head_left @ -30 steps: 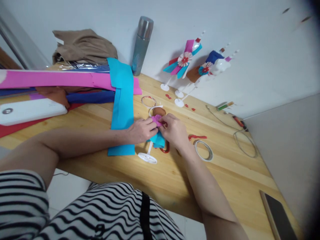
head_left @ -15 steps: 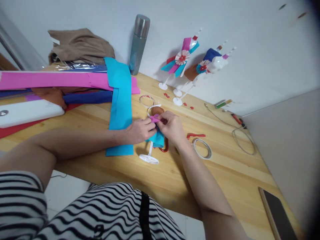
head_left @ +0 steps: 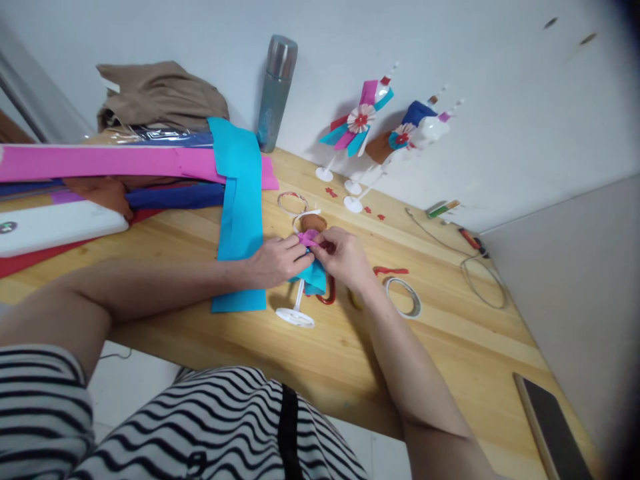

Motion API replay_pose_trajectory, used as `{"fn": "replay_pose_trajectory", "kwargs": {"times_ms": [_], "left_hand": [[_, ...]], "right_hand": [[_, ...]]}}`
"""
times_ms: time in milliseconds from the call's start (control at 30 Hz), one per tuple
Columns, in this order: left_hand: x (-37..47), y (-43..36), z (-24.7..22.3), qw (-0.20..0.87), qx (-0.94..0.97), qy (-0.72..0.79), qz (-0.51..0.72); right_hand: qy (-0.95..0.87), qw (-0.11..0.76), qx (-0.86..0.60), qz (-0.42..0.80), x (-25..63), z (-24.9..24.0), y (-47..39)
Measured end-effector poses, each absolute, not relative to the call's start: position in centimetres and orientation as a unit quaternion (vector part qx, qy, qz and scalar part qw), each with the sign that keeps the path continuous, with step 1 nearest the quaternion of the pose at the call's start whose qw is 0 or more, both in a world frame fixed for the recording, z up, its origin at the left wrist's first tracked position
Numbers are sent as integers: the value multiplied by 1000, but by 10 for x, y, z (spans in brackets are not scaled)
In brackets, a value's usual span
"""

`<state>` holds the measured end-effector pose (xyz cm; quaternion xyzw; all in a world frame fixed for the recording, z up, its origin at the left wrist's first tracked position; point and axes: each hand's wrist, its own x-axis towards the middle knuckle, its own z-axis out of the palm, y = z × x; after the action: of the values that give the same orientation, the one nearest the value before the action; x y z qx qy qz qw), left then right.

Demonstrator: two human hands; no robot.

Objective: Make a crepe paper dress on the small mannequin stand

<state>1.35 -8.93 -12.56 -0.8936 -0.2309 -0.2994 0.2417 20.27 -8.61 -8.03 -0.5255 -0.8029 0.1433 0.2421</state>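
Pink cloth point(head_left: 309, 238) sits pinched by the fingers of my left hand point(head_left: 280, 261) and right hand point(head_left: 344, 255), above blue cloth point(head_left: 314, 280) at the white stand point(head_left: 299, 298). I should pinch lightly, keeping folds even. My left forearm point(head_left: 175, 287) crosses a long blue strip point(head_left: 243, 227); the tape roll point(head_left: 417, 299) lies rightward, unobstructive.

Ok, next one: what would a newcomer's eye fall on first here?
Most likely the bright turquoise strip, which lies across the long pink strip left of centre. Then the colourfully decorated stands near the wall, right of centre at the back. In the middle, the left hand and right hand meet at a small pink piece, just beyond a white round base.
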Motion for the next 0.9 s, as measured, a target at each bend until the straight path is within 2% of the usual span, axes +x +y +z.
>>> {"fn": "replay_pose_trajectory", "kwargs": {"times_ms": [167,300,600,900], "left_hand": [[14,-89,-124,238,-895,-235,-297],[14,-90,-122,236,-895,-238,-295],[12,-89,-123,240,-902,-227,-280],[11,-86,-127,195,-896,-220,-333]], "right_hand": [[-816,179,-538,111,207,-74,-92],[-812,162,-550,110,210,-71,-93],[-797,180,-549,175,215,-68,-89],[-780,204,-558,194,217,-76,-82]]}}
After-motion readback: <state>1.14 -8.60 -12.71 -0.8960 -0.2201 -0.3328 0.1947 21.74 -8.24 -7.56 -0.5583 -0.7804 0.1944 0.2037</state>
